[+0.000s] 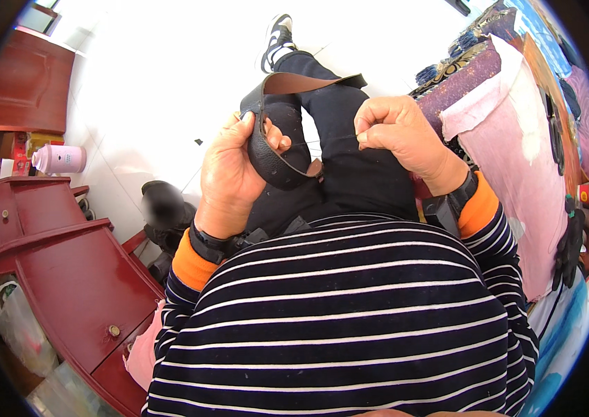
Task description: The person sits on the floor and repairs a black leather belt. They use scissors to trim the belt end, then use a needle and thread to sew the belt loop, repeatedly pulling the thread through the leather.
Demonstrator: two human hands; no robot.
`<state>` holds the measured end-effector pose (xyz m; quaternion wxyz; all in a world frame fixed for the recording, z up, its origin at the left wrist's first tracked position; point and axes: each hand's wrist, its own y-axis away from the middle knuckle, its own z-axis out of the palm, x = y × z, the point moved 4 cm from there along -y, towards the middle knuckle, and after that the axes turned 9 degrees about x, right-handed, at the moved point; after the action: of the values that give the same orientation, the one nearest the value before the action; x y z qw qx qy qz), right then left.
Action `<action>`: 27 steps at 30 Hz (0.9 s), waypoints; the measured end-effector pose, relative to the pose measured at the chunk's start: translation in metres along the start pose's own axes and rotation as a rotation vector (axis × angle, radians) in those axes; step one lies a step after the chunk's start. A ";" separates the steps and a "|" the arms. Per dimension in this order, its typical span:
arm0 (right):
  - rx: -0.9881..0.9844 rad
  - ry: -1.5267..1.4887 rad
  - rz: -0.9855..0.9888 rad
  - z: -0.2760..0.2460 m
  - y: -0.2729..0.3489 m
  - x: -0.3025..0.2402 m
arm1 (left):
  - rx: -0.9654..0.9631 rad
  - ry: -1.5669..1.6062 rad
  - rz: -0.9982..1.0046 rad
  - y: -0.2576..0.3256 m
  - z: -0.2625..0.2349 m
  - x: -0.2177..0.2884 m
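A black leather belt with a brown underside curls over my thighs. My left hand is closed on it, with the thumb on top and the fingertips showing through the loop. Its loose end bends away to the right above my knees. To the right of the belt, my right hand is closed in a pinch of thumb and forefinger. A thin dark thread runs from those fingertips toward the belt. Whether a needle is in the pinch is too small to tell.
Dark red cabinets stand on my left, with a pink bottle-like container beyond. A dark object sits on the white floor beside my left arm. On my right lies a pink cloth next to patterned purple fabric and a black glove.
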<state>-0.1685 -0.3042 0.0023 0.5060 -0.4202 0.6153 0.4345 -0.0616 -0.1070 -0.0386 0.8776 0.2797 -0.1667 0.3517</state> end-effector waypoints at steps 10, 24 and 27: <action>0.132 0.035 -0.117 -0.048 0.007 -0.022 | -0.109 0.065 -0.056 -0.004 -0.003 0.004; -0.116 -0.258 0.209 0.070 -0.015 0.016 | -0.066 -0.075 0.012 0.000 -0.002 -0.002; -0.143 -0.329 0.274 0.086 -0.012 0.024 | -0.058 -0.052 0.001 -0.001 -0.005 -0.001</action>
<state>-0.1378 -0.2271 -0.0322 0.5048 -0.2911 0.5433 0.6043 -0.0606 -0.1052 -0.0434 0.8806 0.2631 -0.1997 0.3396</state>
